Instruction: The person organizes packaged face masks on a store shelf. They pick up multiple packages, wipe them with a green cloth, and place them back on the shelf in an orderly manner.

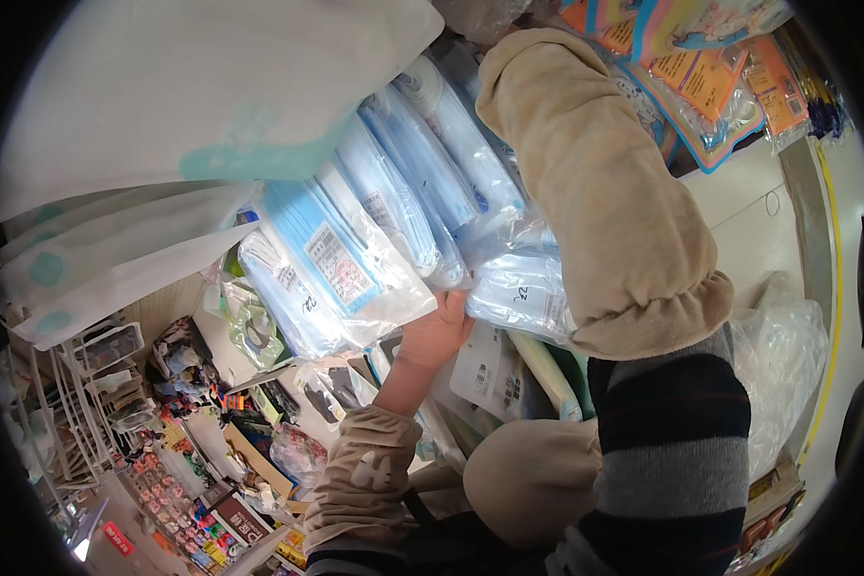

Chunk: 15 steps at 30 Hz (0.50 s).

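Clear plastic packs of light-blue disposable face masks [432, 165] lie side by side in a row before me. My left hand [439, 327] is at the row's near edge, its fingers partly hidden at a pack with a printed white label [338, 266]; whether it grips that pack cannot be told. Just right of this hand lies another mask pack [518, 295] with a handwritten mark. My right arm, in a beige sleeve cover [605, 180], reaches over the right end of the row; the hand itself is hidden near the top edge by the cover and clear plastic.
A white sheet with pale green spots [187, 93] hangs at upper left. Orange-labelled packets [698, 79] lie at upper right, and a crumpled clear plastic bag [785, 367] at right. White wire racks [79, 403] and shelves of small goods [173, 489] stand at lower left.
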Motion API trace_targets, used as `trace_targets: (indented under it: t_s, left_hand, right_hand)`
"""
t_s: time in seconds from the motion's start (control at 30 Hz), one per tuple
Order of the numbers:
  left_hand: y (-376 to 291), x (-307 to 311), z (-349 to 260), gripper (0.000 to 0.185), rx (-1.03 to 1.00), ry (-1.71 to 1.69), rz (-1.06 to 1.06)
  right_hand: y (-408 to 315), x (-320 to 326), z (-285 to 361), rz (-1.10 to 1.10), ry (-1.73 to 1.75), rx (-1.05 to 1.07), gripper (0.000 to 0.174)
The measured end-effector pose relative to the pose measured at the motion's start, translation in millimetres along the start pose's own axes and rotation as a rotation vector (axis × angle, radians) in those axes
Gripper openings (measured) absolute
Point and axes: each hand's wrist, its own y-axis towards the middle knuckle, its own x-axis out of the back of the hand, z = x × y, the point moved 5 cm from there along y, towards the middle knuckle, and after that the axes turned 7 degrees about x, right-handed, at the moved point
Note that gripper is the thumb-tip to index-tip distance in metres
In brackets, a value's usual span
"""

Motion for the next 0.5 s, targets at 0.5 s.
trace_targets:
  t_s: [0.5]
  left_hand:
    - [6.4,0.4,-2.5,0.063,-0.010,-0.056,-0.053]
  right_hand:
    - [0.1,0.0,0.1,-0.031,-0.031,0.025,0.043]
